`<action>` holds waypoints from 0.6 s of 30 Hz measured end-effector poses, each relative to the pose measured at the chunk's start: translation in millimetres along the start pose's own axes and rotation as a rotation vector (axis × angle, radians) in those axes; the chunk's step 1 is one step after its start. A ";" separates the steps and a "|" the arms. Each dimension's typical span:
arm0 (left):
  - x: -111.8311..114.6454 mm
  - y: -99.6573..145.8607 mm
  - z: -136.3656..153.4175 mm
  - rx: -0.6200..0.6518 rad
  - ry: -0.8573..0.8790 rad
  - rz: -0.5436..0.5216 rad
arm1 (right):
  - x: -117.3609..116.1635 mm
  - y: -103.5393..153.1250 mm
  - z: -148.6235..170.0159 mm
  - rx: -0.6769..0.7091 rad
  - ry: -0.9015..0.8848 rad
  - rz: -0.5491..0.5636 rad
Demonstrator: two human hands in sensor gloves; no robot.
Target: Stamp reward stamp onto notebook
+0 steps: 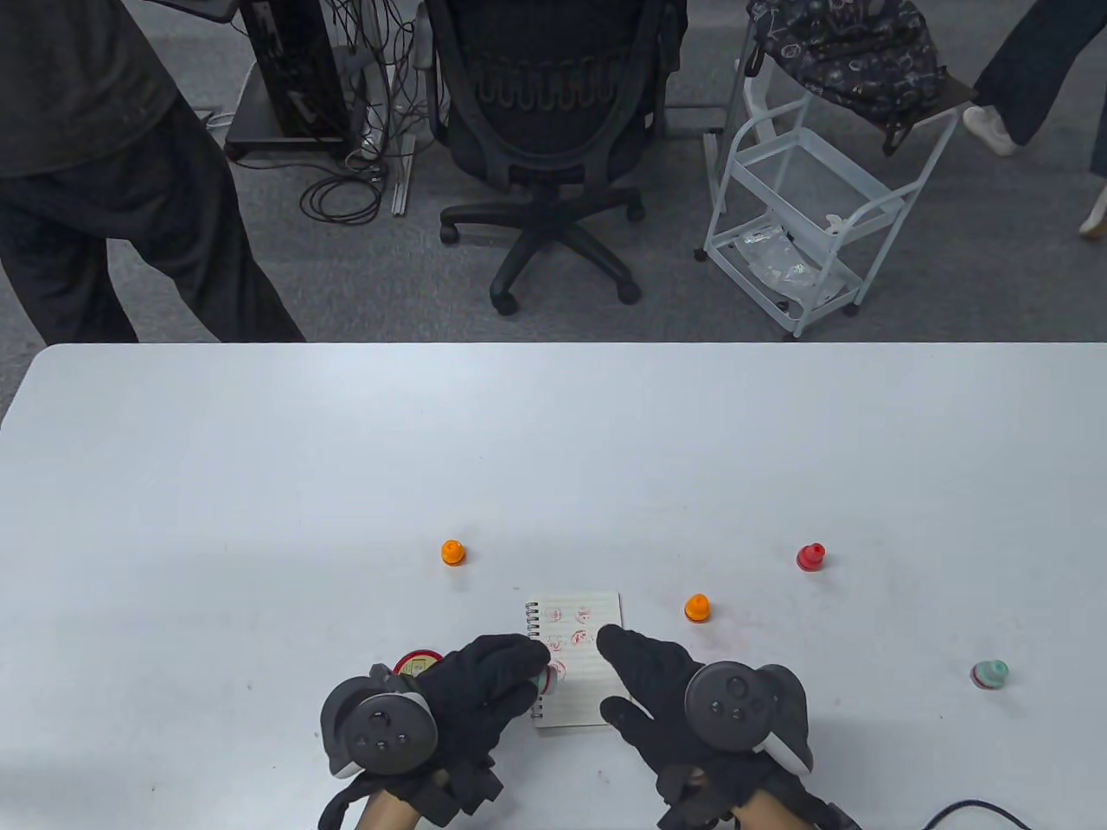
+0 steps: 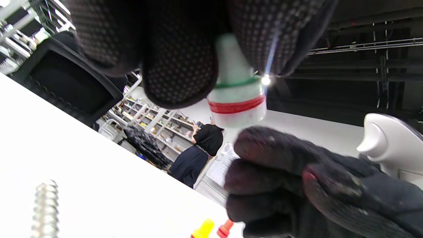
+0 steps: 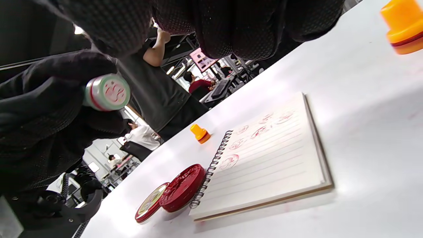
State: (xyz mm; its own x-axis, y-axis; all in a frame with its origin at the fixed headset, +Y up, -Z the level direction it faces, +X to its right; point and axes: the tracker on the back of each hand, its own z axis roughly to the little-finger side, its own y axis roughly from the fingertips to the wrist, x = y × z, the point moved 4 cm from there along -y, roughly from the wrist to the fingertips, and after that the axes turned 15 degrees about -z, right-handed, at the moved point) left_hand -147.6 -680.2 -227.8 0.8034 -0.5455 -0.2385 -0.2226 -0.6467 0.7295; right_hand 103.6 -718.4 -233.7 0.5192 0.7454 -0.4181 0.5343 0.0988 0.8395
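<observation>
Knit-gloved left hand (image 1: 484,683), round plastic stamp (image 3: 107,92), lined spiral notebook (image 3: 274,158)

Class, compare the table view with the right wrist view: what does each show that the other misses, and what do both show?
Only the table view shows the red stamp, the teal stamp lying apart, and the right hand open over the notebook.

Only the right wrist view shows the held stamp's inked face and the ink pad open.

Both show the left hand holding the stamp, the red-printed page and two orange stamps.
</observation>
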 end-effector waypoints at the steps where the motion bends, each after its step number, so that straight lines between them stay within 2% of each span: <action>1: -4.5 -0.5 2.6 0.001 -0.019 -0.007 | 1.2 0.4 1.1 -0.005 0.006 0.005; 3: -14.4 -4.6 6.0 0.047 -0.077 0.002 | 3.8 1.1 2.8 -0.014 0.023 0.016; 6: -35.3 -10.1 18.0 0.107 -0.302 0.021 | 9.8 3.3 5.4 -0.035 0.075 0.043; 10: -56.5 -6.3 47.7 0.136 -0.555 0.132 | 17.5 4.6 14.4 -0.088 0.151 0.066; 14: -76.1 3.7 81.4 0.048 -0.641 0.180 | 20.3 3.0 29.2 -0.140 0.141 0.055; 18: -93.1 6.2 96.8 -0.027 -0.682 0.183 | 20.7 1.4 38.2 -0.177 0.154 0.041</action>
State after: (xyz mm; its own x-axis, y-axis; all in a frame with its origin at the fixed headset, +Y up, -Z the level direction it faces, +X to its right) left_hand -277.3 -685.0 -263.1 0.2272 -0.8622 -0.4527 -0.2998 -0.5042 0.8099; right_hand 140.6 -728.0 -254.4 0.4226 0.8418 -0.3359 0.3826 0.1704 0.9081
